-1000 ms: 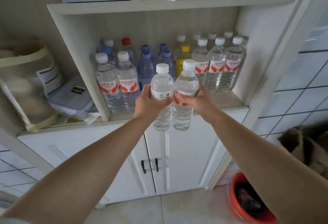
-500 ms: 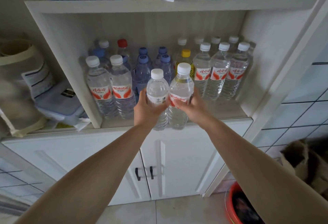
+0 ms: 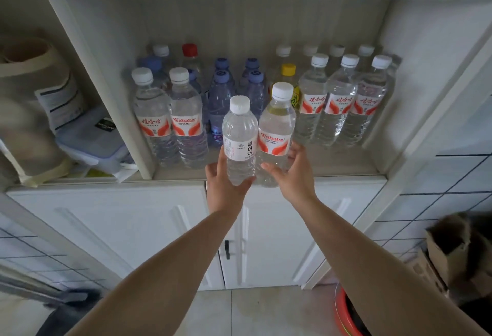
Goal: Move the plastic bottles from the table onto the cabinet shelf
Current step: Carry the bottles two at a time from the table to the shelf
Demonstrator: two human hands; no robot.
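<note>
I hold two bottles side by side at the shelf's (image 3: 332, 168) front edge: left bottle (image 3: 239, 144), right bottle (image 3: 275, 136), rows of bottles (image 3: 340, 104) behind.

Illumination is soft, diffuse and even, moderately bright, with a cool cast. The far recess of the shelf (image 3: 332, 168) is slightly dimmer than its near edge. Shadows are faint. Small highlights appear on the bottles (image 3: 314, 112). Wide-angle distortion bows straight lines toward the frame edges. The centre is sharp; the far-left bag (image 3: 29, 112) and near-right box (image 3: 439, 253) are soft.
</note>
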